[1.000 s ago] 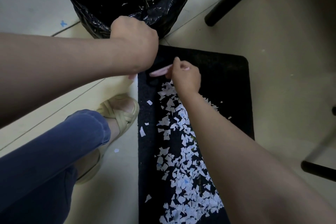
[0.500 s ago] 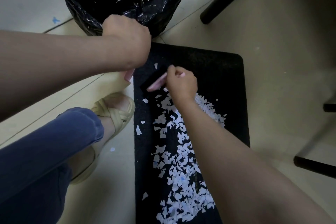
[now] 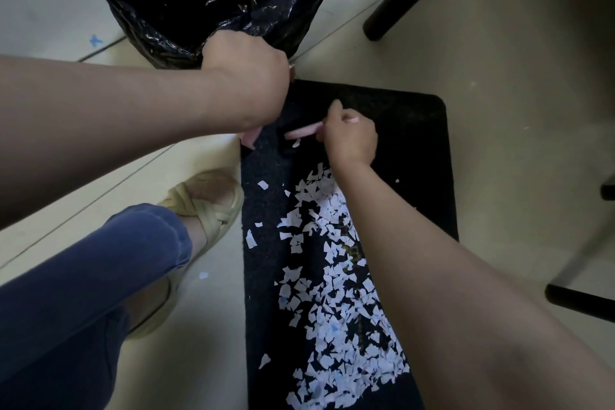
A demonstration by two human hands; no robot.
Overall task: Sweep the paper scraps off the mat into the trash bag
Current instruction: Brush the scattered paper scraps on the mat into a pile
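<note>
The black mat (image 3: 416,150) filled the centre, paper scraps (image 3: 332,309) heaped on its lower half; the trash bag (image 3: 149,30) stood upper left. The left hand (image 3: 246,76) was clenched round a pink tool (image 3: 249,138) at the mat's top corner; the right hand (image 3: 349,136), fingers curled, gripped a pink handle (image 3: 304,130).

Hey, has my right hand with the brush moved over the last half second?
Yes. The right hand and pink brush shifted up the mat, closer to its far edge by the trash bag.

Left hand (image 3: 246,76) mostly hides its pink tool (image 3: 250,138); right hand (image 3: 351,136), its pink handle (image 3: 303,131).
</note>
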